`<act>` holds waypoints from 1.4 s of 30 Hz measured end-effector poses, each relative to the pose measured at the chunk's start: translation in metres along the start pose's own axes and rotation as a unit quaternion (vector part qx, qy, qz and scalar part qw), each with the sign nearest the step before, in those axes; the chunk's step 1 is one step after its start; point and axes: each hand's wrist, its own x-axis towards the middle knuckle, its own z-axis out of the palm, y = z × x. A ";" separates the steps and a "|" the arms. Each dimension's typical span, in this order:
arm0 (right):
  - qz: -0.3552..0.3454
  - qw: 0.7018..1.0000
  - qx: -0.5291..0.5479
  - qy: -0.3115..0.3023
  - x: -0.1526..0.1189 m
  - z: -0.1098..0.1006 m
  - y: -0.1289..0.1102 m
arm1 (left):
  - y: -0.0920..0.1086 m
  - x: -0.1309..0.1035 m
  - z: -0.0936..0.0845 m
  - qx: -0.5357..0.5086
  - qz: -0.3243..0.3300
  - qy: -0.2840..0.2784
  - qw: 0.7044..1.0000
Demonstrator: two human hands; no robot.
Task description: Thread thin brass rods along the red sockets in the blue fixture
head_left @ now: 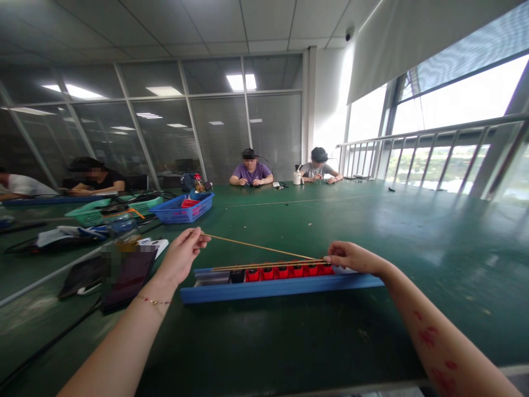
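My left hand (190, 246) is raised left of a long blue trough (281, 290) and pinches one end of a thin tan stick (258, 245). From there the stick slopes down to the right, reaching the fingers of my right hand (346, 257), which are closed around its other end over the trough's right part. Inside the trough stands a row of several red square pieces (282, 272) with dark centres, with a black piece (237, 276) at the row's left end. More thin tan sticks (235, 268) lie lengthwise along the top of the row.
A blue basket (182, 210) and a green basket (88, 212) stand at the left. Nearer are a lidded jar (120, 223), a dark tablet (128, 278) and cables. Several people sit around the green table (413, 231). A white bottle (296, 177) stands at the far side.
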 end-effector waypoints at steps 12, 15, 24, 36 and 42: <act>-0.039 0.998 0.051 0.000 -0.002 -0.006 0.002 | -0.040 0.014 0.009 0.125 -0.063 -0.041 0.989; -0.025 0.996 0.074 0.032 0.001 -0.005 0.005 | -0.037 0.017 0.009 0.196 -0.064 -0.093 0.974; 0.049 0.947 0.166 0.272 0.000 -0.020 0.017 | -0.055 0.036 0.019 0.394 -0.047 -0.240 0.886; 0.063 0.960 0.030 0.273 0.010 -0.018 0.044 | -0.071 0.046 0.023 0.504 0.009 -0.297 0.811; 0.036 0.975 -0.130 0.178 0.026 -0.007 0.042 | -0.069 0.044 0.023 0.505 0.022 -0.300 0.809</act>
